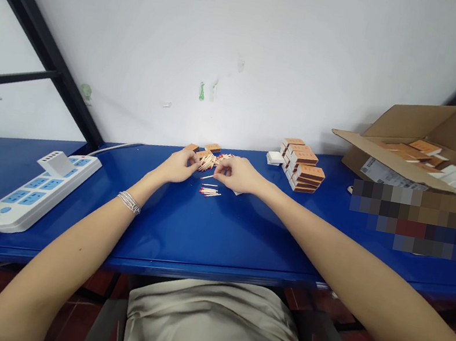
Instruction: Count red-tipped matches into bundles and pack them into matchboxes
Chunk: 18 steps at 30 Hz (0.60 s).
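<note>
A loose pile of matches (207,161) with red heads lies on the blue table, between my two hands. A single match (208,177) sticks out to the left from my right hand (234,173), which pinches it between thumb and fingertips. My left hand (182,165) rests at the pile's left side with curled fingers; whatever they may hold is too small to make out. Just in front of the hands is a small, roughly lined-up group of matches (209,192). Small matchboxes (213,148) stand behind the pile. A pale flat piece (238,192) shows partly under my right hand.
Stacked orange-and-white matchboxes (302,163) stand right of centre, beside white inner trays (275,157). An open cardboard box (389,158) at the right holds more matchboxes. On the left lies a white power strip (41,190) with its cable. A white wall (243,32) borders the table behind.
</note>
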### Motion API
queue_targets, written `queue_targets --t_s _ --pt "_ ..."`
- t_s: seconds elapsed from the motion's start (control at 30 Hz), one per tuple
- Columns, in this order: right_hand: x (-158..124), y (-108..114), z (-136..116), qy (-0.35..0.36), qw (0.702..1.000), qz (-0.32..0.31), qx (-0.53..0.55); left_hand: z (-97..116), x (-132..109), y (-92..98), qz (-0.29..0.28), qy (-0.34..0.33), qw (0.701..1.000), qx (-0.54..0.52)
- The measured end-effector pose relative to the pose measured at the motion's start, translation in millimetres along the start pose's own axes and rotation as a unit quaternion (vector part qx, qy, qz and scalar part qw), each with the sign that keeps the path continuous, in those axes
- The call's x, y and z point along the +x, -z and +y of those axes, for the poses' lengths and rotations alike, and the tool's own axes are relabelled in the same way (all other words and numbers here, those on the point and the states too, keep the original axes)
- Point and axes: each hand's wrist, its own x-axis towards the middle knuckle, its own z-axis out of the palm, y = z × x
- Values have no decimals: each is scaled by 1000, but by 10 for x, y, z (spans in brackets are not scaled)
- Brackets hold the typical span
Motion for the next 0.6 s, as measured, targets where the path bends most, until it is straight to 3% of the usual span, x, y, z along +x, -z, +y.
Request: queue_targets --t_s 0.13,0.37,0.6 --pt "-10 -2 -19 29 998 -47 -5 -85 32 -51 23 28 999 37" --pt "8 -10 -3 0 999 -31 -28 -143 79 -98 49 60 992 100" --pt "8 -35 23 -1 999 -22 -29 -210 102 -120 22 50 992 115"
